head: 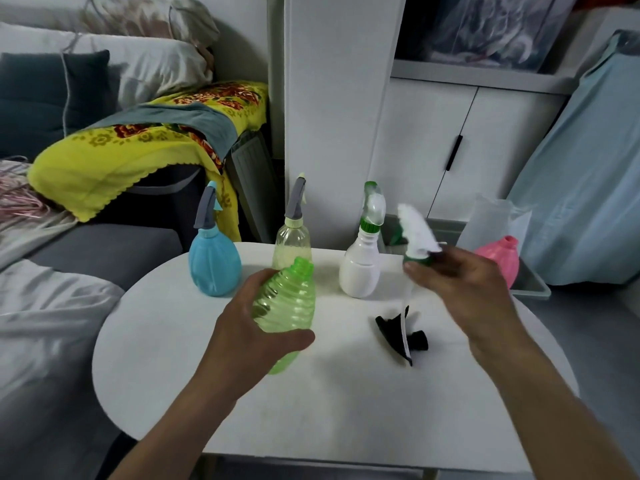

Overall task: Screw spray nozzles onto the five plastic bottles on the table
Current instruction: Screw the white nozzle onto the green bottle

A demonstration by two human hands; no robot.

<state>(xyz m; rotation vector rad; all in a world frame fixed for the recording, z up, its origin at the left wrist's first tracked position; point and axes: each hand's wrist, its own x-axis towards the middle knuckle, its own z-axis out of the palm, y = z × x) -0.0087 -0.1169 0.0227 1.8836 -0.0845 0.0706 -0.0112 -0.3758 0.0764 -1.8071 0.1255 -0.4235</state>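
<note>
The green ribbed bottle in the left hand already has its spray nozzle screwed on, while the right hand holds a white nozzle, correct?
Not quite: the head view shows the green ribbed bottle in the left hand with a bare neck; the right hand does hold the white nozzle.

table (346, 393) | rear row: three nozzled bottles (291, 237) | loose nozzle (398, 332) front-right

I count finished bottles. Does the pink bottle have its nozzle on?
No. The pink bottle shows a bare open neck, partly hidden behind the right hand.
</note>
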